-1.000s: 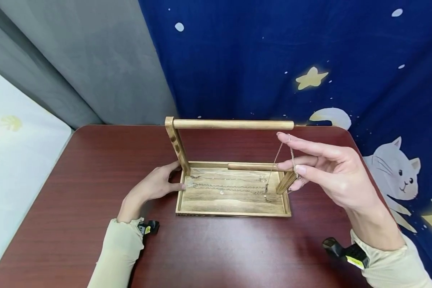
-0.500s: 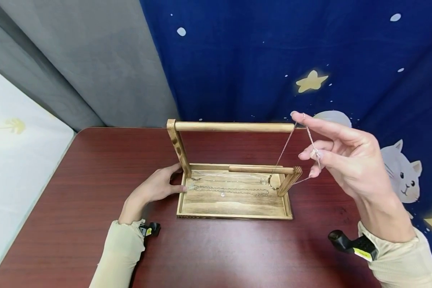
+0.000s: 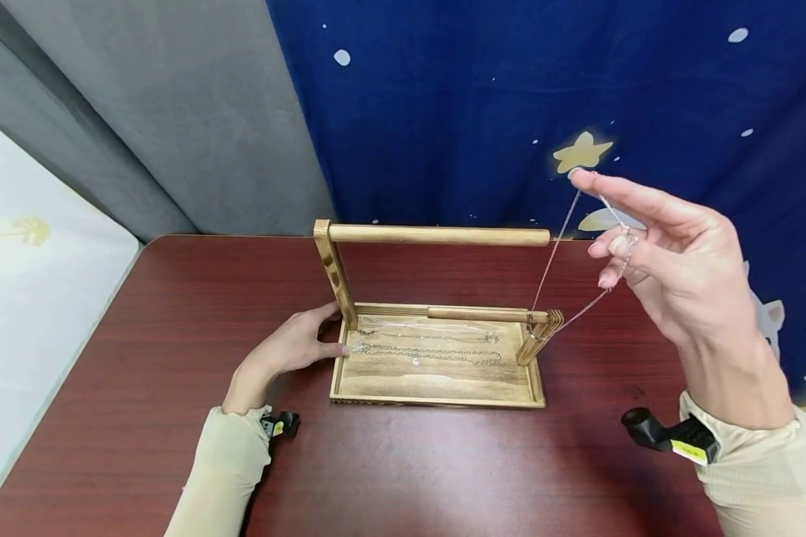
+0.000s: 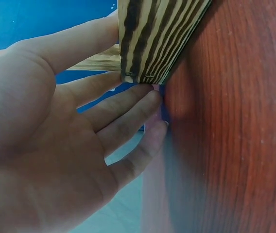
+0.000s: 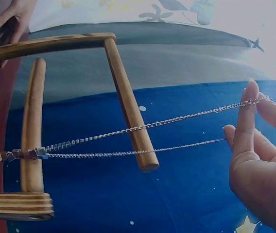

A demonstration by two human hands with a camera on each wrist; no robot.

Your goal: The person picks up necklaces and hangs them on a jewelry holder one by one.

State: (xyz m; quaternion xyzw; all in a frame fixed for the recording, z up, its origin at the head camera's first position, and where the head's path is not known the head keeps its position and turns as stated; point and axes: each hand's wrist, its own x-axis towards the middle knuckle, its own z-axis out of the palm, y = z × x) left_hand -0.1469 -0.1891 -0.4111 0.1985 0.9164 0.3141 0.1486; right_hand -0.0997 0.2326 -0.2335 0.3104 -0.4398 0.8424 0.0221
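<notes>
A fine silver chain necklace (image 3: 554, 257) stretches from my right hand (image 3: 695, 257) down to the lower rod (image 3: 486, 314) of a wooden jewelry stand. The right hand pinches it, with one strand running over the raised index fingertip. In the right wrist view, the necklace's cube beads (image 5: 22, 154) go around the lower rod near its end post (image 5: 19, 205). My left hand (image 3: 294, 343) rests against the stand's left end, thumb at the tray rim and fingers extended behind. The left wrist view shows those fingers (image 4: 123, 114) nearly straight beside the striped wood (image 4: 152, 36).
Several necklaces (image 3: 430, 350) lie in the stand's shallow tray (image 3: 436, 404). An upper rod (image 3: 439, 235) extends from the tall left post (image 3: 333, 274), its right end free. The reddish-brown table (image 3: 403, 470) ends before a blue curtain (image 3: 457, 112).
My right hand has moved up and to the right, drawing the necklace out of the tray until it stretches from the lower rod. The left hand stays in place.
</notes>
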